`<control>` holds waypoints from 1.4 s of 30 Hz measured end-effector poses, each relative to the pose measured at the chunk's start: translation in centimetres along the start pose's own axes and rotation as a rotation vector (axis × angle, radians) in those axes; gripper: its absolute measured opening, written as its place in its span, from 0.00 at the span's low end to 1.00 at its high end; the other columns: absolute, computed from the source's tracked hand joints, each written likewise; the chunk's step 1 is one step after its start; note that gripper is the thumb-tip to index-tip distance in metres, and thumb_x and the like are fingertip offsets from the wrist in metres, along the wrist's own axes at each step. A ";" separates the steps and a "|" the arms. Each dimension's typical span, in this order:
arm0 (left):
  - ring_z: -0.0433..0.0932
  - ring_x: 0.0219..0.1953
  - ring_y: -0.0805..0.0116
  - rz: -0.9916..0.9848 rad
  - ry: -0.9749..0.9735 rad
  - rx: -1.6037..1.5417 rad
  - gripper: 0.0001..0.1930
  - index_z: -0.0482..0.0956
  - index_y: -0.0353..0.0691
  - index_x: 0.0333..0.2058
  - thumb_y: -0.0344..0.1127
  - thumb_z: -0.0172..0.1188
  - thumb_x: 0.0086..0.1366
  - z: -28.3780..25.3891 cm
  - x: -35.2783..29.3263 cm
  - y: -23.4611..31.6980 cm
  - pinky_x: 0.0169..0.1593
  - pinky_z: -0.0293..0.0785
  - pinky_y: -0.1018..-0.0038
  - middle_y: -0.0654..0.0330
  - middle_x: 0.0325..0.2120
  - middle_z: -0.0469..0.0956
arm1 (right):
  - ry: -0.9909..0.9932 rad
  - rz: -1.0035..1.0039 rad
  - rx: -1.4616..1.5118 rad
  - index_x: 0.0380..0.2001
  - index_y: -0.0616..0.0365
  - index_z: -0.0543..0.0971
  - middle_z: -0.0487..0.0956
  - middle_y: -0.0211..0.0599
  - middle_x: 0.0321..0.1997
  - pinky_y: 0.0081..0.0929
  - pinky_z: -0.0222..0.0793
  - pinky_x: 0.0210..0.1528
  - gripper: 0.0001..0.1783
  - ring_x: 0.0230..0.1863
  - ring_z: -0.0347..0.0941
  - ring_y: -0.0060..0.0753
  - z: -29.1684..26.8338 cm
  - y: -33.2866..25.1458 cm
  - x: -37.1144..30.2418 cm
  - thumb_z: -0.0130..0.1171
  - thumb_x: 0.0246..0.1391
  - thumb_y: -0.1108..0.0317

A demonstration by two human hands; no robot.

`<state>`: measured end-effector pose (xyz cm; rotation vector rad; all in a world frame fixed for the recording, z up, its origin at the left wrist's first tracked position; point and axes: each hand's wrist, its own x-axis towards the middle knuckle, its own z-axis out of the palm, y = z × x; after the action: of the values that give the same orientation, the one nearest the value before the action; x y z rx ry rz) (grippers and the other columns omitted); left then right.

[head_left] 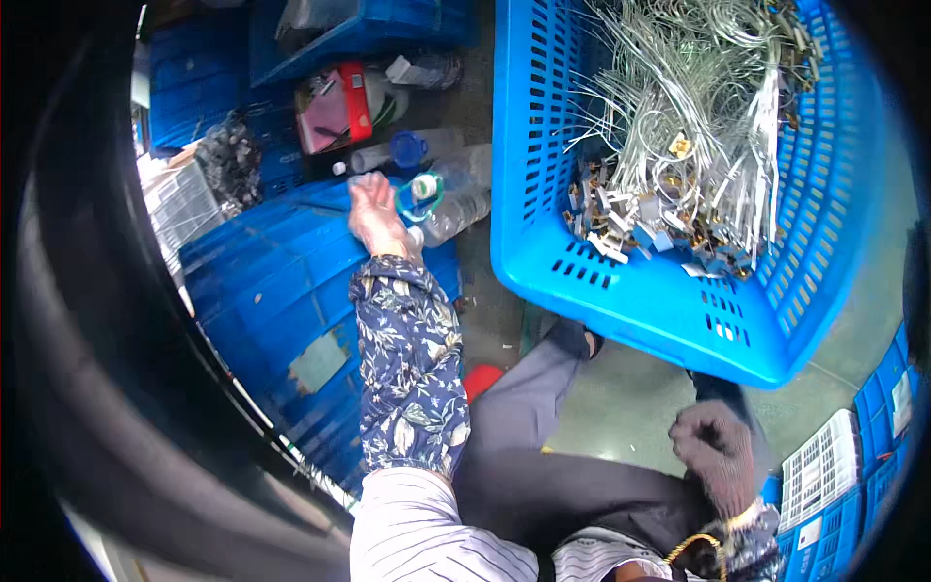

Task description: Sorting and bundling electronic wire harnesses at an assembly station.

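Two hands. Left hand (376, 215), bare, floral sleeve, reaches out over a blue lid (281, 281); fingers loosely open, at the green-and-white cap of a clear plastic bottle (448, 206) lying at the lid's far edge; grip on it unclear. A second clear bottle with blue cap (412, 148) lies just beyond. Right hand (716, 454), in grey knit glove, curled near the lap, holding nothing visible. One big blue slotted basket (669, 310) on the floor, filled with a tangle of silver wire leads (698, 107), metal terminals heaped along its near wall. One red-and-pink box (335, 107) farther back.
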<state>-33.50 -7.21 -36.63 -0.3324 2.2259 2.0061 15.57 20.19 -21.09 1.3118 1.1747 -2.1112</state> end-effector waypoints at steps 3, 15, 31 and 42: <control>0.64 0.61 0.48 0.051 -0.208 -0.465 0.36 0.62 0.30 0.57 0.58 0.50 0.65 3.0 -7.9 7.4 0.65 0.57 0.50 0.43 0.58 0.65 | 0.030 -0.053 0.008 0.30 0.63 0.76 0.73 0.26 0.24 0.18 0.63 0.30 0.07 0.28 0.66 0.15 -0.4 1.8 -0.2 0.60 0.47 0.72; 0.50 0.66 0.42 -0.577 -0.750 -0.675 0.54 0.45 0.34 0.66 0.72 0.49 0.54 10.1 -40.7 22.7 0.68 0.46 0.46 0.42 0.65 0.51 | -0.122 -0.368 0.558 0.47 0.63 0.74 0.78 0.33 0.36 0.21 0.69 0.33 0.18 0.32 0.73 0.24 3.6 0.7 -8.1 0.56 0.57 0.62; 0.56 0.65 0.47 0.370 -1.246 0.365 0.55 0.39 0.39 0.68 0.45 0.67 0.49 -5.1 -44.9 39.8 0.65 0.53 0.65 0.41 0.62 0.58 | 0.038 -0.660 -0.204 0.35 0.63 0.78 0.80 0.33 0.33 0.25 0.71 0.38 0.12 0.35 0.75 0.24 20.0 -10.8 -24.5 0.60 0.52 0.65; 0.61 0.60 0.40 0.807 -1.226 0.535 0.58 0.44 0.39 0.67 0.63 0.65 0.47 -23.1 -42.0 44.9 0.60 0.62 0.59 0.44 0.66 0.48 | 0.024 -1.208 -1.213 0.30 0.57 0.78 0.77 0.36 0.27 0.35 0.69 0.35 0.07 0.32 0.75 0.41 32.2 -7.7 -26.2 0.58 0.47 0.67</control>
<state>-2.64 -22.60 19.26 1.5683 1.8867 1.0353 5.55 -4.22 11.92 -0.0408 2.9718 -1.1777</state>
